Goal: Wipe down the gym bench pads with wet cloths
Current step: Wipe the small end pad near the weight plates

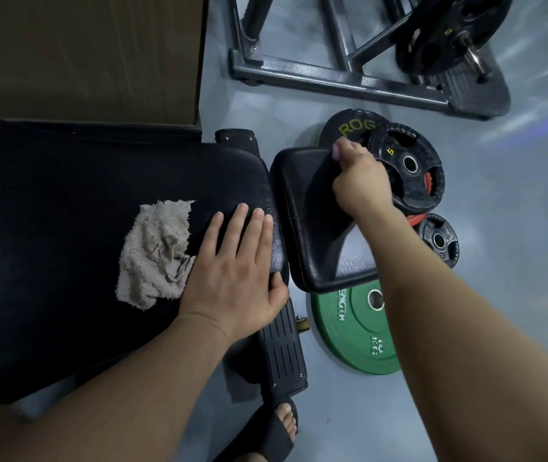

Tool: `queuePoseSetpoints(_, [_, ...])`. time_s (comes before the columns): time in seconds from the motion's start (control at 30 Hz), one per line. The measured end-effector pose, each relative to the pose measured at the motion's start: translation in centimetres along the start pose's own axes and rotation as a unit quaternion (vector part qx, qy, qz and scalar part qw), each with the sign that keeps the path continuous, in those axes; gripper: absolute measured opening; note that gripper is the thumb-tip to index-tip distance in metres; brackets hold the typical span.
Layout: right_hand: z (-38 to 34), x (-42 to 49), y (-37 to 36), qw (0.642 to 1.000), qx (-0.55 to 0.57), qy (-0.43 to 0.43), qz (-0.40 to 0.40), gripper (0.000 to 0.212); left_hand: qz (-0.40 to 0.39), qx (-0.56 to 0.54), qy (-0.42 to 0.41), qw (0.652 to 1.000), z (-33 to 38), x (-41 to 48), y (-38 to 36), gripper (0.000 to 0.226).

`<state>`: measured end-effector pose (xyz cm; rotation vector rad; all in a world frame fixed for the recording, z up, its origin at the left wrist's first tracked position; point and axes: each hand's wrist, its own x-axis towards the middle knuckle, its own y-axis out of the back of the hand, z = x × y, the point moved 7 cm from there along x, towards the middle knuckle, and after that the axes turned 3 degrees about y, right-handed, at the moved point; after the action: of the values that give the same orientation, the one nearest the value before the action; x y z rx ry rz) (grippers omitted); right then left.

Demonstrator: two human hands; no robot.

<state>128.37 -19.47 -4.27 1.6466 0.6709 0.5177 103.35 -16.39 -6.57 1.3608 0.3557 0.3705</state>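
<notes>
Head view: the left hand [232, 275] lies flat with straight fingers on the long black bench pad [65, 195] near its end. A crumpled beige cloth [155, 255] rests on the same pad just beside that hand. The right hand [359, 181] curls its fingers around a dark cloth [322, 195] on the smaller seat pad [296, 201]. Below that pad, a green weight plate [356, 331] lies on the floor.

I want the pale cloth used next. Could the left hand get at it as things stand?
Probably yes. The left hand rests flat and holds nothing on the long pad, right beside the pale cloth; nothing lies on the cloth or between them.
</notes>
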Motion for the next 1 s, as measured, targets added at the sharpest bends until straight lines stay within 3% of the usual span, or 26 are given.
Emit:
queuePoseSetpoints(0.03, [-1.1, -0.4, -0.3, 1.000, 0.004, 0.005, 0.010, 0.042, -0.002, 0.002, -0.001, 1.000, 0.0, 0.0, 0.0, 0.079])
queuePoseSetpoints(0.13, [-5.1, -2.6, -2.1, 0.989, 0.027, 0.141, 0.033, 0.045, 0.003, 0.004, -0.003, 1.000, 0.1, 0.0, 0.0, 0.080])
queuePoseSetpoints(0.2, [-4.1, -2.7, -1.8, 0.983, 0.034, 0.176, 0.029, 0.052, 0.005, 0.003, -0.003, 1.000, 0.1, 0.0, 0.1, 0.080])
queuePoseSetpoints(0.23, [-2.1, -2.3, -1.0, 0.989, 0.036, 0.141, 0.030, 0.053, 0.006, 0.004, -0.003, 1.000, 0.1, 0.0, 0.2, 0.080])
queuePoseSetpoints(0.33, [4.4, -2.2, 0.8, 0.997, 0.038, -0.068, 0.021, 0.038, 0.003, 0.014, -0.002, 1.000, 0.1, -0.1, 0.0, 0.079])
queuePoseSetpoints(0.4, [3.7, -3.1, 0.7, 0.993, 0.048, -0.099, 0.036, 0.039, 0.001, 0.021, -0.002, 1.000, 0.1, -0.1, 0.0, 0.079])
queuePoseSetpoints(0.5, [-1.7, -5.7, -1.5, 0.996, 0.060, 0.045, 0.051, 0.063, 0.000, 0.022, 0.000, 1.000, 0.2, -0.1, 0.1, 0.080])
queuePoseSetpoints(0.6, [-2.4, -7.0, -2.0, 0.988, 0.045, 0.148, 0.023, 0.069, 0.000, 0.025, 0.002, 1.000, 0.2, 0.0, 0.1, 0.080])
queuePoseSetpoints(0.73, [3.7, -4.5, 0.0, 0.999, 0.024, 0.001, 0.034, 0.055, 0.005, 0.031, 0.002, 1.000, 0.2, -0.1, 0.0, 0.079])
queuePoseSetpoints(0.8, [2.4, -5.0, -0.3, 0.999, 0.025, -0.022, 0.036, 0.058, 0.006, 0.030, 0.003, 1.000, 0.2, -0.1, 0.0, 0.079])
queuePoseSetpoints(0.93, [-3.4, -10.0, -2.1, 0.990, 0.025, 0.134, 0.023, 0.067, 0.013, 0.023, 0.002, 1.000, 0.3, 0.0, 0.1, 0.079])
queuePoseSetpoints(1.0, [-2.4, -9.9, -1.9, 0.987, 0.024, 0.158, 0.009, 0.070, 0.015, 0.026, 0.003, 1.000, 0.3, 0.0, 0.2, 0.079])
